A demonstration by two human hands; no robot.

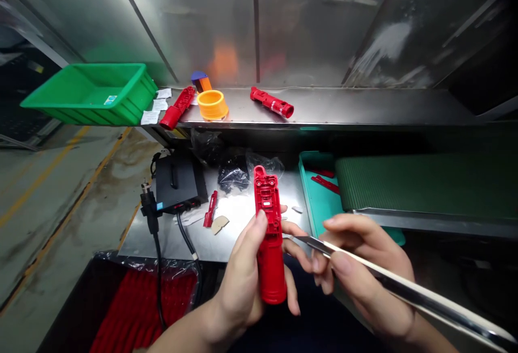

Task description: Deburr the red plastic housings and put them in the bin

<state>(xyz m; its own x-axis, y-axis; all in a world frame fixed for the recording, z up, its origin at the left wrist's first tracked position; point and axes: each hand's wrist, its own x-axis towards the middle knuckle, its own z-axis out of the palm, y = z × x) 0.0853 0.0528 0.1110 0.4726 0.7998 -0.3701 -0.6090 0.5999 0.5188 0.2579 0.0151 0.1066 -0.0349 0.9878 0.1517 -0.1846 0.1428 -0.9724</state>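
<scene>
Red hsg (272,269) w/ inside exposed, knife (408,290) nearby

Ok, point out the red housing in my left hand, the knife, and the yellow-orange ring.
Red plastic housing (272,260), head view: on its smooth barrel.
Knife (421,296), head view: on its handle.
Yellow-orange ring (213,109), head view: on its outer front wall.

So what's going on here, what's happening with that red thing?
A person is holding a red plastic part upright in the left hand, with its hollow, detailed side showing. The right hand grips a long, thin tool with a blade-like tip. The tip is close beside the part; I can't tell if they touch. Behind, a yellow-orange ring sits on the metal shelf.
</scene>
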